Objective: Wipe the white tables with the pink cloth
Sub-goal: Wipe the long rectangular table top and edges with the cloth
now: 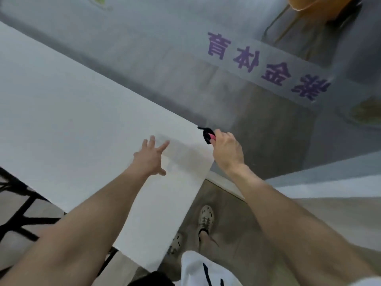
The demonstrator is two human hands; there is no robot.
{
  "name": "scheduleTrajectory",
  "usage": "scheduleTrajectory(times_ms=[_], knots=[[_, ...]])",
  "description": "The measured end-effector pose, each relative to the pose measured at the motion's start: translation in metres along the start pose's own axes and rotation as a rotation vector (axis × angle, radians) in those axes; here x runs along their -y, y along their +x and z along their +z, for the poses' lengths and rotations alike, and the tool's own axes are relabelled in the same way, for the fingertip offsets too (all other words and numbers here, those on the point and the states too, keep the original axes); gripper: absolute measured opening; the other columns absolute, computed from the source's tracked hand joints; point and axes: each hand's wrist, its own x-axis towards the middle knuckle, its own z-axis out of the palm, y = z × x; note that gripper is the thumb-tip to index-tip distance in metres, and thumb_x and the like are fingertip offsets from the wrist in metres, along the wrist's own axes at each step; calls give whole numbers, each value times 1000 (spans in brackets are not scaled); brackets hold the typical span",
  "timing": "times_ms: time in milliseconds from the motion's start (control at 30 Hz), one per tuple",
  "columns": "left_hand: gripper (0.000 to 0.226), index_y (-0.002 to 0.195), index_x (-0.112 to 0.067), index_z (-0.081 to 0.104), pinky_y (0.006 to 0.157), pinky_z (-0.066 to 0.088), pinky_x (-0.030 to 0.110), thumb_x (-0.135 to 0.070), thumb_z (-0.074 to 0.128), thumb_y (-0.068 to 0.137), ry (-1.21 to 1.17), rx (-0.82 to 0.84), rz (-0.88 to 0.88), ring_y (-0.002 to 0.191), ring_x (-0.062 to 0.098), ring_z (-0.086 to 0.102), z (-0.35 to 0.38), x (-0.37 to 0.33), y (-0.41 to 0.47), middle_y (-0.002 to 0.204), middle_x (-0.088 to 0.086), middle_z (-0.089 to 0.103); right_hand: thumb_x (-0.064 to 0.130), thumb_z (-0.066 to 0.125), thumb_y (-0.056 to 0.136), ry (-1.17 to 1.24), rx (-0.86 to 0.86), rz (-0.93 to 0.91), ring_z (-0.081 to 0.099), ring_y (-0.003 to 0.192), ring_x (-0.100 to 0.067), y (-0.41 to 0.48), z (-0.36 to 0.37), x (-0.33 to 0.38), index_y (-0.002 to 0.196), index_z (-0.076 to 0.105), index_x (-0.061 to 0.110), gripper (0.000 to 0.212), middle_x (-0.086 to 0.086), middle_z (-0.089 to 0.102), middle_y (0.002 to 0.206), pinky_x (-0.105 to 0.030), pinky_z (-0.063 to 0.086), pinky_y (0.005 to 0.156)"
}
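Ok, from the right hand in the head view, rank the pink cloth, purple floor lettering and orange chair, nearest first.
1. pink cloth: gripped in the right hand, at the white table corner.
2. purple floor lettering: beyond the hand, on the floor.
3. orange chair: farthest, top right.

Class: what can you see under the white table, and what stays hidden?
Under the white table, black frame bars show at its near left edge, above the floor. The table itself covers everything else beneath.
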Motion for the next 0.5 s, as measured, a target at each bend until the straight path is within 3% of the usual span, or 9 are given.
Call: scheduleTrajectory(times_ms=[33, 133, 233, 300, 400, 500], knots=[[137, 167, -56, -2, 115, 44, 68, -58, 96, 72, -10, 7, -48, 165, 38, -2, -2, -1, 13, 179, 8, -13, 16, 60, 108, -30, -26, -41, 61, 90, -32, 19, 8, -4, 114, 61, 9, 9, -9, 67, 93, -39, 40, 66], [144, 166, -59, -3, 112, 43, 73, -59, 100, 64, -2, 13, -118, 161, 43, 4, -7, 0, 46, 177, 10, -9, 8, 65, 101, -62, 16, -92, 67, 93, -32, 59, 39, -11, 124, 62, 10, 23, -9, 72, 101, -41, 51, 72], [148, 166, -60, 0, 103, 53, 64, -54, 103, 60, -23, 5, -127, 157, 44, 12, 0, -2, 62, 175, 11, -1, 7, 67, 101, -50, 79, -96, 70, 98, -31, 62, 75, -15, 141, 60, 13, 42, -9, 72, 111, -42, 56, 82], [148, 167, -58, 1, 103, 54, 63, -53, 103, 60, -4, -13, -107, 157, 46, 13, 2, -3, 65, 174, 13, 1, 9, 66, 102, 3, 20, -87, 69, 104, -31, 58, 91, -21, 144, 60, 12, 42, -10, 71, 117, -42, 56, 92], [146, 168, -55, 1, 106, 51, 62, -54, 101, 62, 10, -18, -105, 158, 50, 12, 1, -4, 62, 176, 15, 1, 19, 51, 111, -7, 15, -55, 64, 113, -31, 51, 97, -27, 142, 56, 10, 33, -9, 68, 123, -44, 50, 105], [146, 168, -53, -3, 108, 49, 63, -56, 100, 64, 40, -20, -93, 157, 51, 11, 1, -5, 60, 176, 17, 0, 15, 54, 107, -110, -17, 38, 61, 109, -36, 62, 111, 1, 140, 54, 4, 35, -14, 64, 119, -48, 47, 103]])
